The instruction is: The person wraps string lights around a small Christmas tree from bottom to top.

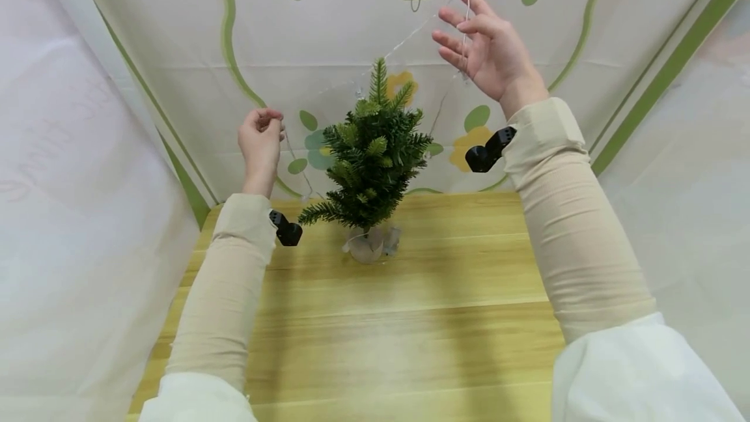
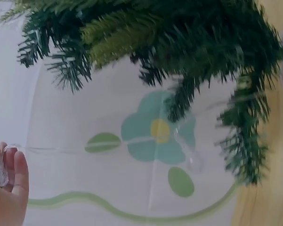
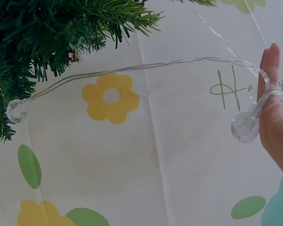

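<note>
A small artificial Christmas tree (image 1: 375, 161) stands in a pale round base (image 1: 364, 249). A clear string of bulb lights (image 1: 412, 36) passes behind it, with the two hands at either side. To the tree's left, my left hand (image 1: 260, 148) pinches the string; in the left wrist view a clear bulb (image 2: 0, 174) lies by its fingers. My right hand (image 1: 495, 51) is raised above the treetop at the right, fingers spread, the string crossing them under the thumb. One bulb (image 3: 245, 127) hangs beside that hand, and another (image 3: 17, 110) lies against the branches.
The tree is on a wooden table (image 1: 375, 344), near its back edge. Behind it hangs a white cloth (image 1: 351, 25) printed with flowers and leaves, with more pale cloth (image 1: 88, 168) at the sides. A loose strand (image 1: 299, 168) hangs left of the tree.
</note>
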Motion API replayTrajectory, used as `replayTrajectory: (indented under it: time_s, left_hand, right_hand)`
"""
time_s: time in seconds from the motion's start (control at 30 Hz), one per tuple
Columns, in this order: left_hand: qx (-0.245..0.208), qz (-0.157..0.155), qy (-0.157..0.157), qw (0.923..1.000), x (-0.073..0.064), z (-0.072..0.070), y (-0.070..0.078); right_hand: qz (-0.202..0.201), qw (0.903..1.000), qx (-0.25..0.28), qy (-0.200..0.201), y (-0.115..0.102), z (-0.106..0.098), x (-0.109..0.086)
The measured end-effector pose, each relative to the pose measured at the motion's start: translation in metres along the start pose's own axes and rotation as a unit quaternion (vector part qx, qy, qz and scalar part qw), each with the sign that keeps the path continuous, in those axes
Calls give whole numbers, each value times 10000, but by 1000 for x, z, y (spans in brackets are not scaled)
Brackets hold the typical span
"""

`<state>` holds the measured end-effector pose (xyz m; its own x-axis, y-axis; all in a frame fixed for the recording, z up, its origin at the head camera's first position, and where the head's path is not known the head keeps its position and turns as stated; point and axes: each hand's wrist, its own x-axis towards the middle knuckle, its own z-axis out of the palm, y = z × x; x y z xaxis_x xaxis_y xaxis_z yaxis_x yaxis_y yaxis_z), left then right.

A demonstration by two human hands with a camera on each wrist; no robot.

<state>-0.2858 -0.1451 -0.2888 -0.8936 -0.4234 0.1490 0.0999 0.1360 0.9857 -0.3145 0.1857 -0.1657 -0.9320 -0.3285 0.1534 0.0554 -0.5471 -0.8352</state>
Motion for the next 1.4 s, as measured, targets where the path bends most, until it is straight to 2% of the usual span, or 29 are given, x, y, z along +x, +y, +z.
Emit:
replayTrajectory:
  time_s: [0.07,0.17,0.23,0.3,0.37,0.4,0.47,0.53,0.57,0.63,0.7,0.8,0.9,1.13,1.23,1.4]
  left_hand:
    - [817,283,-145,9962,0,-2,-2]
    - [1941,819,-347,9770,1,-6,-4]
    - [2357,1125,-449,9643,1,-8,-6]
    - [2445,1281,-525,9597,1,-9,-7]
    - [2327,1219,-598,9630,1,-10,-7]
    - [2202,1096,-634,9672,1,-10,-7]
    - [1749,684,-740,9794,1,-10,-6]
    - [1044,173,-843,9908,1,-10,-4]
    - [674,-50,-896,9937,1,-10,-3]
    - [-116,-431,-998,9940,1,-8,-1]
    - [-741,-653,-1143,9885,1,-6,0]
    - [-1238,-803,-1400,9791,1,-2,-2]
    - [-1470,-842,-1581,9728,1,2,-5]
    - [-1867,-1145,-1707,9607,0,8,-11]
    - [-1762,-1174,-1683,9627,0,10,-15]
    - [-1381,-1014,-1413,9750,0,15,-21]
  right_hand:
    - [-10,10000,-58,3,0,-1,0]
    - [-35,9999,-106,14,-2,-3,-1]
    - [-45,9999,-111,4,-3,-4,-1]
    - [-35,9999,-90,-28,-3,-4,-1]
    - [-7,9999,-91,-111,-2,-5,-2]
    - [18,9998,-89,-151,-1,-5,-2]
    - [76,9997,-81,-218,1,-6,-2]
    - [133,9995,-77,-264,3,-8,-2]
    - [160,9995,-54,-268,4,-9,-2]
    - [194,9995,-25,-260,7,-11,-2]
    - [234,9995,20,-218,10,-15,-2]
    - [287,9995,61,-111,15,-22,-2]
    - [338,9993,140,62,20,-28,-2]
    - [407,9983,205,374,30,-39,-4]
    - [394,9986,101,326,32,-41,-4]
    - [447,9988,-86,170,37,-45,-6]
